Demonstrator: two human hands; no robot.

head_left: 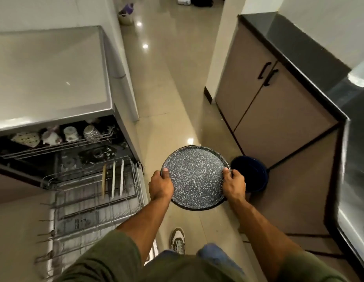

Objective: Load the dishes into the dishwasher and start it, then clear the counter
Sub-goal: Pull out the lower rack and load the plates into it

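Left hand (pixel 161 185) and right hand (pixel 234 185) grip the speckled plate (pixel 194 174) (nine and three o'clock); dishwasher (pixel 91 180) open.

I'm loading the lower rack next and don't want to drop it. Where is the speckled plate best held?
By its raised rim, a grip from each side: the left hand and right hand already hold opposite edges of the speckled plate, thumbs over the lip. It is wide and flat.
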